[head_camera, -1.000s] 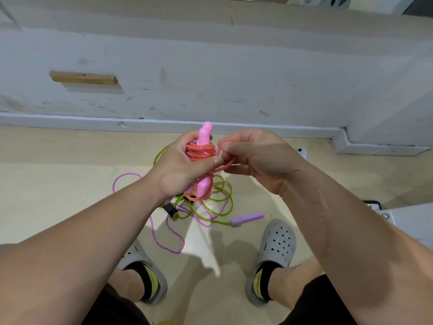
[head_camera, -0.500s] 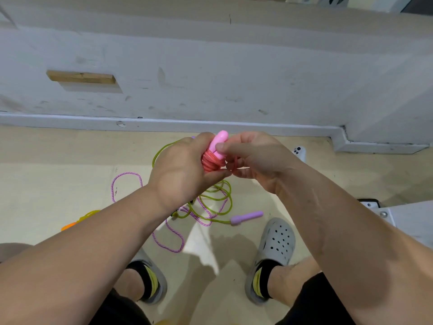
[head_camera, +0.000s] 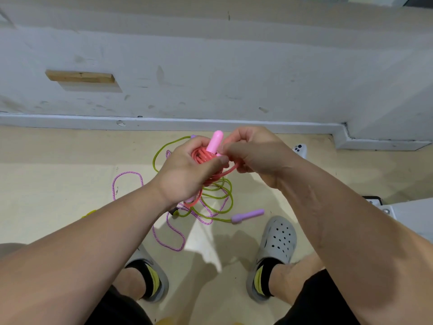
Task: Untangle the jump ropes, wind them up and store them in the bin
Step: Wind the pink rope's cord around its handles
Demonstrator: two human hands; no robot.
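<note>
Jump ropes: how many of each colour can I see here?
Red rope: 1
Green rope: 1
Purple rope: 1
Total: 3
A yellow scrap at the left is too hidden to count.

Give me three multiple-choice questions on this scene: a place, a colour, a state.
1. Where is the purple handle? A in the right hand; B on the floor near the right shoe; C on the wall.
2. The wound rope on the pink handle is: A green; B purple; C red.
3. The left hand is: A gripping the wound rope; B flat open; C on the floor.
B, it lies by the shoe; C, its coils are red; A, it curls round them.
</note>
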